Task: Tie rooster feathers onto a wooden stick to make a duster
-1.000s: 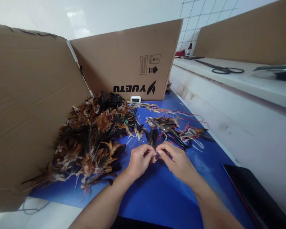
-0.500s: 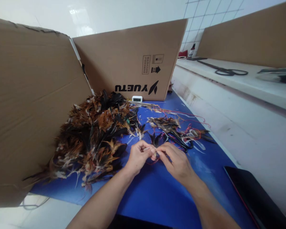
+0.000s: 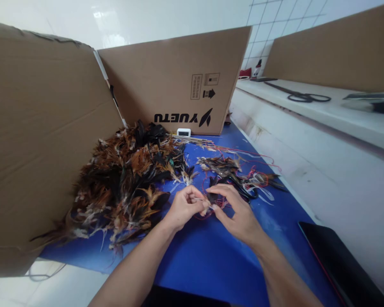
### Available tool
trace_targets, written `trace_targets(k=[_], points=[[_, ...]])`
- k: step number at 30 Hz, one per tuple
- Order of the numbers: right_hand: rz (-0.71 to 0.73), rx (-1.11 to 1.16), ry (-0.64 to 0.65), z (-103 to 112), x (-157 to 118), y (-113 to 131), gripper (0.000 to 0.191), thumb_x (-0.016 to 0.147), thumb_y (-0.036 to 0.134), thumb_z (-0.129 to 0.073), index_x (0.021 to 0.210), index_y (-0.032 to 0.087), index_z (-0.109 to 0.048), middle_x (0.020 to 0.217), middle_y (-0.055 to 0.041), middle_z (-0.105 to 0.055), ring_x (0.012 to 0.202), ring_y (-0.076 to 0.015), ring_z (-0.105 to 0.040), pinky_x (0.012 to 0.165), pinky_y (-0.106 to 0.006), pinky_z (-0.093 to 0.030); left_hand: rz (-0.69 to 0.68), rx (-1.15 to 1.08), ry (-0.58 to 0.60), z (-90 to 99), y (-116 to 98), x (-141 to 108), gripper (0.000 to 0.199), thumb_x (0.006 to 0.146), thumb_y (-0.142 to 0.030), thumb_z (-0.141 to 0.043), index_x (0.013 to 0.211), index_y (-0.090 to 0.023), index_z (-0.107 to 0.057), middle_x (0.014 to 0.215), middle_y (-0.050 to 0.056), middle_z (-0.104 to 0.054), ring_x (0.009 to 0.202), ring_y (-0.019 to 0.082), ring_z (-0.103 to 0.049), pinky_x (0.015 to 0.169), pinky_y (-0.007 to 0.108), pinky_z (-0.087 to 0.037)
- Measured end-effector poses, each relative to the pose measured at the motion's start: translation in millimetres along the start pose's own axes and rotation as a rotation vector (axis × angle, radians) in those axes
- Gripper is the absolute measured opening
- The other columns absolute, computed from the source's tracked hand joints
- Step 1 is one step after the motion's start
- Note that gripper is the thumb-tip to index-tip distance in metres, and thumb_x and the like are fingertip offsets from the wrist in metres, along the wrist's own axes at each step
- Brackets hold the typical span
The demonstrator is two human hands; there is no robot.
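Observation:
My left hand (image 3: 186, 207) is closed in a pinch at the pale base of a small dark feather bundle (image 3: 213, 195). A thin whitish strip (image 3: 197, 198) shows at its fingertips. Close on the other side is my right hand (image 3: 235, 211), its index finger and thumb spread apart. The right thumb tip is by the whitish end of the bundle; whether it touches cannot be made out. Red string (image 3: 201, 216) lies around and beneath the fingers. Just behind the right hand, black-handled scissors (image 3: 248, 192) rest among loose feathers (image 3: 222, 165) and clear plastic strips (image 3: 265, 194).
A large heap of brown and black feathers (image 3: 124, 183) covers the left of the blue table (image 3: 208, 260). Cardboard panels (image 3: 166, 81) stand behind and left. A small white digital display (image 3: 183, 132) is at the back. Large scissors (image 3: 302, 96) lie on the right ledge. A black flat object (image 3: 336, 256) sits at right.
My right fingers have opened from a pinch, the index finger lifting away from the thumb. The left hand keeps its pinch in nearly the same place.

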State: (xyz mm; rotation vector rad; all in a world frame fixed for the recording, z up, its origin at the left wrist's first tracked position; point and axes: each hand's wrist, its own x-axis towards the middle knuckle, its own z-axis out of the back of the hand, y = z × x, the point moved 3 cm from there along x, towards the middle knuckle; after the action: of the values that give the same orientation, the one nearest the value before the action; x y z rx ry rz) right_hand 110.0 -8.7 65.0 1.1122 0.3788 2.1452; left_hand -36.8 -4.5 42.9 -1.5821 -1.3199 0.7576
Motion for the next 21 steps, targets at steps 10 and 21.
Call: trace_targets(k=[10, 21], points=[[0.093, -0.184, 0.042, -5, 2, -2, 0.021, 0.085, 0.011, -0.046, 0.1, 0.021, -0.056, 0.091, -0.0059, -0.066, 0.089, -0.0204, -0.058, 0.085, -0.042, -0.035, -0.102, 0.373, -0.058, 7.4, -1, 0, 0.022, 0.071, -0.027, -0.069, 0.074, -0.015, -0.051, 0.074, 0.001, -0.062, 0.066, 0.009, -0.057, 0.064, 0.021, -0.046], [-0.074, -0.188, 0.021, -5, 1, 0, 0.024, 0.078, 0.008, -0.051, 0.096, 0.021, -0.059, 0.091, -0.0043, -0.066, 0.089, -0.0202, -0.055, 0.082, -0.037, -0.035, -0.376, 0.897, -0.191, 7.4, 8, -5, 0.002, 0.077, -0.017, -0.056, 0.076, -0.018, -0.054, 0.075, 0.0, -0.064, 0.065, 0.01, -0.061, 0.064, 0.021, -0.05]])
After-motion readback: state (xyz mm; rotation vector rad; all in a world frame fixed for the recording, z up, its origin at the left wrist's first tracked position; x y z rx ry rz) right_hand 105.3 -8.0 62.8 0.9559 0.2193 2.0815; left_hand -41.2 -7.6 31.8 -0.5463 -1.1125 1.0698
